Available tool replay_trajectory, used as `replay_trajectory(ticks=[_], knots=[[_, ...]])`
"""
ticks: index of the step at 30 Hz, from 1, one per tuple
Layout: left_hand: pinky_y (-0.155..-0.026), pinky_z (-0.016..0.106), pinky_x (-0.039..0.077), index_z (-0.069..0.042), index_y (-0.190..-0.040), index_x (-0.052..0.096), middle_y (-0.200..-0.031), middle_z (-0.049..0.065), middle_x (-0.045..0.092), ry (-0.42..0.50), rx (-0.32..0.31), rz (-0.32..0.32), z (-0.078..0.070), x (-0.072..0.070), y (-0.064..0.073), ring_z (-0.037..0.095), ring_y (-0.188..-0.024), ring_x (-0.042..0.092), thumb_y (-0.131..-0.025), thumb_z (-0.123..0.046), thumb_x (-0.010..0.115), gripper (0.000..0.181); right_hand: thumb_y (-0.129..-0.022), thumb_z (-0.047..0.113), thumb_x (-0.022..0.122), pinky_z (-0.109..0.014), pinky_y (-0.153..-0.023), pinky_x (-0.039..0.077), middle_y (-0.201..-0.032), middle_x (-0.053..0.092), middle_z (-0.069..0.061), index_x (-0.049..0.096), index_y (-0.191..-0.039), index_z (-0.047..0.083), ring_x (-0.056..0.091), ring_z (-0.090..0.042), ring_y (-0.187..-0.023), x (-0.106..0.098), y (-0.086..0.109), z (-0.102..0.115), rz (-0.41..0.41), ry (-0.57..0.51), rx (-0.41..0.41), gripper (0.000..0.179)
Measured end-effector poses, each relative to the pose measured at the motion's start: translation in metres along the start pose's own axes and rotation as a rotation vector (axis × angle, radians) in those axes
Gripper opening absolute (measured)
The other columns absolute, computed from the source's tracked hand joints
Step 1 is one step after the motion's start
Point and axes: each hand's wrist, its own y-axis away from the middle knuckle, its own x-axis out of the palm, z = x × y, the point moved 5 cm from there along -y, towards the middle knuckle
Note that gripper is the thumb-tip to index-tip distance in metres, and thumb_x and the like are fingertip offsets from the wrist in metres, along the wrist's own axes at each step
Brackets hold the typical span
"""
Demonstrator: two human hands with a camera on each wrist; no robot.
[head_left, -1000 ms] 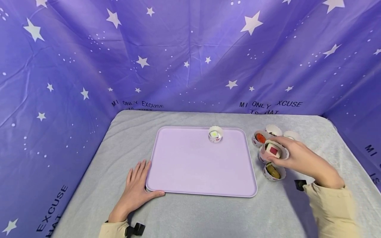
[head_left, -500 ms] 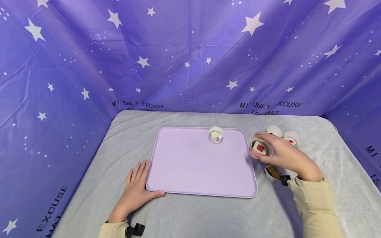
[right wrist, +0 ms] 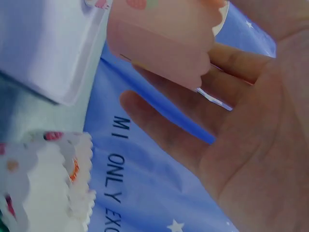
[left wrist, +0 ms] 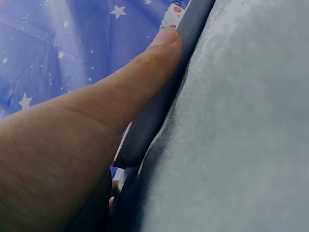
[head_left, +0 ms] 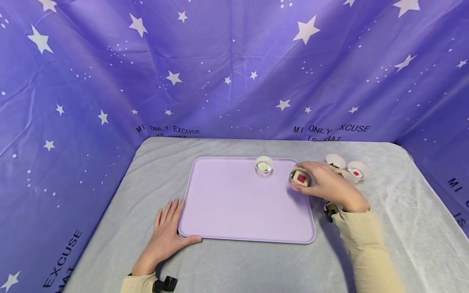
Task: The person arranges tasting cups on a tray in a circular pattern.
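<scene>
Cup [head_left: 295,184] in right hand [head_left: 326,182] near roomy tray's [head_left: 234,203] edge

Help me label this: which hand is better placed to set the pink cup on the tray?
Probably the right hand: it grips the pink cup near the right edge of the tray, while the left hand touches the near left corner, away from the cup.

Pink cup [right wrist: 157,43], lilac tray [head_left: 242,207], white-starred backdrop [head_left: 209,44]

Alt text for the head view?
A right hand holds a cup with a white piece over the right edge of a lilac tray; the left hand touches its near-left corner. Another cup stands on the tray; more cups sit right of it.
</scene>
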Motion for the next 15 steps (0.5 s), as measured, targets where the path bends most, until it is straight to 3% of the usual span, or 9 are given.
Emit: replay_trajectory(ticks=[5,15], knots=[[-0.116,0.063,0.005,-0.011,-0.159,0.021,-0.162,0.021,0.021,-0.009,0.002,-0.010,0.001,0.000,0.000,0.041,-0.150,0.013,-0.069,-0.070,0.076,0.120,-0.084,0.039,0.078,-0.030,-0.068,0.048,-0.089,0.067,0.001,0.065,-0.118,0.006,0.057,-0.011,-0.072,0.013,-0.011,0.000,0.013,-0.009,-0.012,0.049],[-0.116,0.062,0.006,-0.011,-0.159,0.022,-0.162,0.022,0.022,-0.019,0.006,-0.015,0.001,0.001,0.000,0.041,-0.150,0.014,-0.069,-0.071,0.076,0.121,-0.084,0.034,0.080,-0.034,-0.076,0.050,-0.107,0.068,-0.006,0.062,-0.123,0.004,0.061,-0.016,-0.087,0.035,-0.024,-0.004,0.087,-0.114,0.029,0.053]])
